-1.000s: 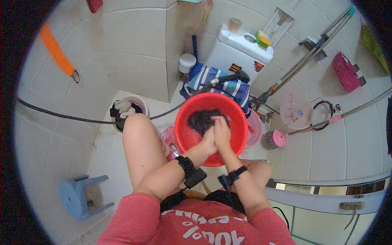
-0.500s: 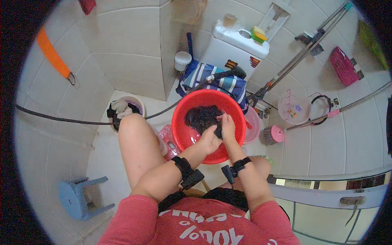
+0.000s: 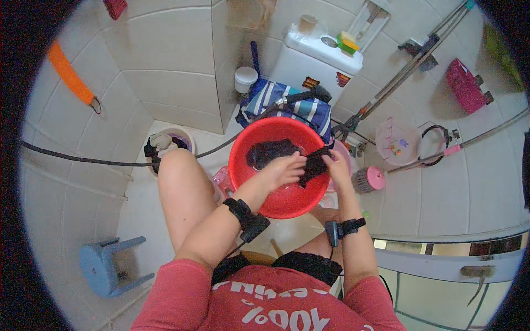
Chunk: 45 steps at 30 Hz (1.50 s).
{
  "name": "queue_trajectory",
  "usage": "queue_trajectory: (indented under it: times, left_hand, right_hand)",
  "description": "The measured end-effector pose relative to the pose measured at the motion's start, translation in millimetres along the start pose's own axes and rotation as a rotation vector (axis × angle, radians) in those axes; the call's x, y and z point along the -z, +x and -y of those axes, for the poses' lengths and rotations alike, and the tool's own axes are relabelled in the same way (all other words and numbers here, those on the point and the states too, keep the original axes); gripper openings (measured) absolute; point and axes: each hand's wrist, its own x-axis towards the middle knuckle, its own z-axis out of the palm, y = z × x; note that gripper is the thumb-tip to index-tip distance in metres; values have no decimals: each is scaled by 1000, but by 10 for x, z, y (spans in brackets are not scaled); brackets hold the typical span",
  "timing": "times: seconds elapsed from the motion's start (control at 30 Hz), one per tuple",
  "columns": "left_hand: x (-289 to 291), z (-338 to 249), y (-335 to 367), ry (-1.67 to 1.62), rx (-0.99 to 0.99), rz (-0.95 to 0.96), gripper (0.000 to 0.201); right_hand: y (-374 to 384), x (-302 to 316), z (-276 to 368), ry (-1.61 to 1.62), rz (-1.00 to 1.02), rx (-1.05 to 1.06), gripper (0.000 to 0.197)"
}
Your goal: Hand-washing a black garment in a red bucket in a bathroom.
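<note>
In front of me stands a red basin (image 3: 255,197) with water and a dark bunched cloth (image 3: 269,153) in it. Over the basin's right side hangs a small black garment (image 3: 314,166), partly spread out; its exact kind is not clear. My right hand (image 3: 337,166) pinches its right edge near the rim. Beside its left edge is my left hand (image 3: 284,170), fingers stretched out and a little apart, slightly blurred. Whether those fingertips touch the fabric is hard to see.
A black shower hose (image 3: 88,161) crosses from the left to a shower head on a blue striped bag (image 3: 270,98) behind the basin. A bucket of clothes (image 3: 190,140) stands left, a blue stool (image 3: 96,268) lower left. A pink brush (image 3: 375,178) is at right.
My hands have moved apart. The right hand went right with the black garment, which is now spread wider; the left hand's fingers have loosened from it.
</note>
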Motion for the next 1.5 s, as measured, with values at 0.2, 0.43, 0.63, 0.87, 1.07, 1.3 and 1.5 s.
queue_trajectory:
  times: [0.2, 0.43, 0.63, 0.87, 1.07, 1.3, 1.5]
  left_hand:
    - [714, -13, 332, 144, -518, -831, 39]
    - [1553, 293, 573, -49, -494, -950, 37]
    - [1190, 131, 288, -187, -274, -747, 32]
    - [912, -285, 116, -332, -464, -532, 24]
    - [736, -533, -339, 183, -315, -492, 26]
    - [338, -467, -664, 416, -188, -643, 32]
    - [498, -241, -509, 501, -278, -657, 31]
  right_hand:
    - [97, 584, -504, -46, -105, -513, 23]
    - [60, 302, -492, 385, -365, -793, 10]
    - [41, 366, -408, 74, -54, -663, 6]
    - [-92, -32, 208, -158, -105, -51, 20]
    - [-246, -759, 310, -538, 447, 17, 32]
    - [-315, -1070, 244, -1138, 730, -79, 33]
    - [-160, -823, 394, -249, 512, -160, 25]
